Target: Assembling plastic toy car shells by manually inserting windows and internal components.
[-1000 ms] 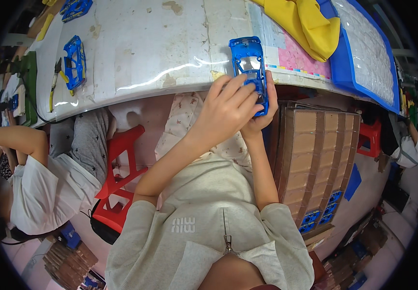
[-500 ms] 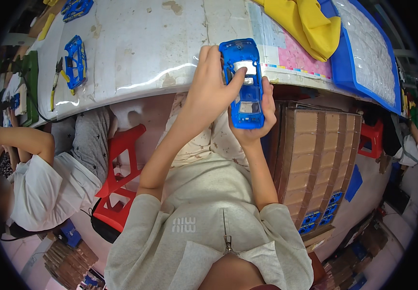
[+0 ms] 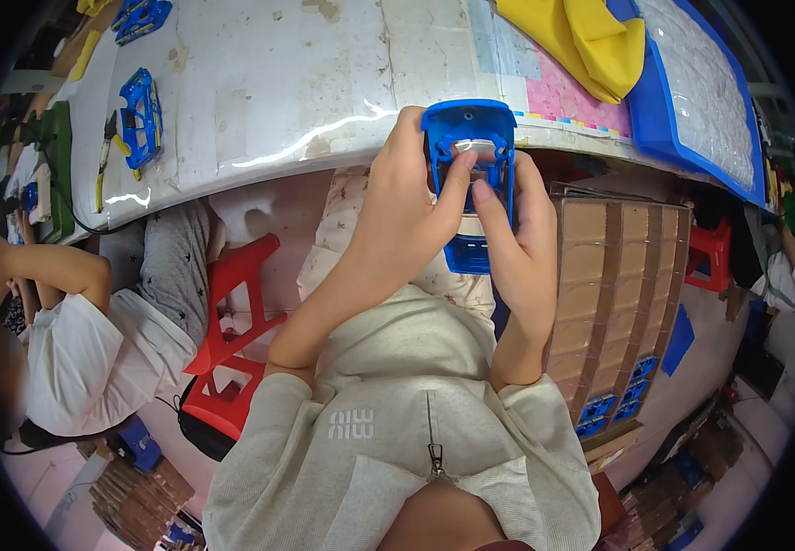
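Observation:
I hold a blue plastic toy car body (image 3: 471, 138) upside down over my lap, just in front of the worktable's edge (image 3: 232, 174). My left hand (image 3: 397, 211) wraps its left side, and its fingers press a small clear-white insert (image 3: 473, 147) into the shell. My right hand (image 3: 521, 239) grips the shell's right side from below, index finger reaching up to the insert. The lower end of the shell shows between both hands.
A yellow cloth (image 3: 581, 41) and a blue tray (image 3: 691, 92) of clear parts lie on the table at the right. Another blue car body (image 3: 140, 115) lies at the left. A person (image 3: 76, 321) sits at my left beside a red stool (image 3: 232, 340). Cardboard boxes (image 3: 618, 303) stand at my right.
The car body has come down off the table edge toward my lap. Both hands shifted their grip, and the fingers now press on the clear insert.

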`<state>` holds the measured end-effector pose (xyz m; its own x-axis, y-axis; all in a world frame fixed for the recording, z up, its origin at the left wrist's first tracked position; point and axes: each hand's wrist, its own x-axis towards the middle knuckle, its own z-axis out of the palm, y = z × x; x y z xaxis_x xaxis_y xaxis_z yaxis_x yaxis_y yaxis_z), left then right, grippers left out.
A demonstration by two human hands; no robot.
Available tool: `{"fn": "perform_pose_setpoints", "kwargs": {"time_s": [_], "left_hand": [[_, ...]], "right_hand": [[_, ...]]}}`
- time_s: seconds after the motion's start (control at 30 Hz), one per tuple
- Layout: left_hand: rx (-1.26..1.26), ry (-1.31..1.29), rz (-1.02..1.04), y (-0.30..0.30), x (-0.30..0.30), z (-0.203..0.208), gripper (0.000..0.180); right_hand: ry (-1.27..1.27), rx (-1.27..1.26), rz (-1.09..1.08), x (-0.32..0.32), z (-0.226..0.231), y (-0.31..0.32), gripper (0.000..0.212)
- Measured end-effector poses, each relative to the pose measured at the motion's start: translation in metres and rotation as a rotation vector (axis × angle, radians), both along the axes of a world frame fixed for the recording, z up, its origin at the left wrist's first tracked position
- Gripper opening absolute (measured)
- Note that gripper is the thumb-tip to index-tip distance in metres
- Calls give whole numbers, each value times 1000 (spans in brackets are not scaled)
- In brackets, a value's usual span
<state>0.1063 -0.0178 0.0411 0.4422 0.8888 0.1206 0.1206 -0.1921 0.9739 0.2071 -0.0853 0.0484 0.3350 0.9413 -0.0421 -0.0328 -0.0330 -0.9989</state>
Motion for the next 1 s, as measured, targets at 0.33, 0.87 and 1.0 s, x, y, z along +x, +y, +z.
{"fn": "perform_pose_setpoints", "kwargs": {"time_s": [0.33,0.87,1.0], "left_hand": [[145,34,59,-10,0,-6,15],[77,121,48,-15,-2,-10,21],[-11,-39,11,-14,1,-5,17]], "right_hand": [[-233,81,-172,-7,-11,5,11],[-261,64,-198,-10,-17,3,3],[-148,111,-226,-15,-14,5,3]]}}
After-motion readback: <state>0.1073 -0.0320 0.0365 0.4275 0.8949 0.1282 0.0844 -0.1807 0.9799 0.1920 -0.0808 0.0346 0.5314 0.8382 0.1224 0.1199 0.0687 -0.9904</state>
